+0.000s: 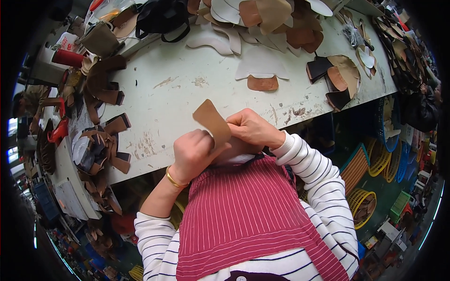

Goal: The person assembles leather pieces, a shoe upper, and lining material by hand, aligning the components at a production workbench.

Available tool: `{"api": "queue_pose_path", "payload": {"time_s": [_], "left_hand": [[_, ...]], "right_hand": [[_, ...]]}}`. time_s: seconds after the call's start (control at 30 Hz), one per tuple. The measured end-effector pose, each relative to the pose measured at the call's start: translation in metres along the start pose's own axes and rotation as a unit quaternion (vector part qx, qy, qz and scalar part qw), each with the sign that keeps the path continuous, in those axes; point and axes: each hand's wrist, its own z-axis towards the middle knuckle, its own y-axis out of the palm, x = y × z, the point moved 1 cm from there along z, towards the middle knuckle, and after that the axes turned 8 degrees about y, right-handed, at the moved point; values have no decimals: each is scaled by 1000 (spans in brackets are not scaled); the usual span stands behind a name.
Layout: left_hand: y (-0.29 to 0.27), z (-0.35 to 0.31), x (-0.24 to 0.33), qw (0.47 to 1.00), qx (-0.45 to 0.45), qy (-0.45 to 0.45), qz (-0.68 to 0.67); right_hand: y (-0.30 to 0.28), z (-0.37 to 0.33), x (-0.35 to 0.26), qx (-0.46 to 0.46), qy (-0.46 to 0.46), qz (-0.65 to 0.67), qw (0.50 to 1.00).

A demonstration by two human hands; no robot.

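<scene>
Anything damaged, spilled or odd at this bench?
Yes: the white tabletop carries rough brown patches, scattered across it, breaking its otherwise pale surface. Whether they are worn coating or dried residue, I can't tell. The tan piece at the left hand and right hand shows no visible tear.

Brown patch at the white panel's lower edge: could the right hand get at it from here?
Probably yes: flat white tabletop lies between the right hand and the brown patch, with no obstacle visible. The hand seems to be pinching the tan strip, so it may have to let go first.
</scene>
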Motion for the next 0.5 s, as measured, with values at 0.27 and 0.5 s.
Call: {"api": "queue_pose_path", "payload": {"time_s": [0.27, 0.5], "left_hand": [[8, -10, -11, 823, -6, -382, -420], [13, -18, -14, 816, 20, -405, -413]], "right_hand": [[-17, 6, -5, -104, 77, -18, 991], [-12, -4, -13, -153, 73, -31, 985]]}}
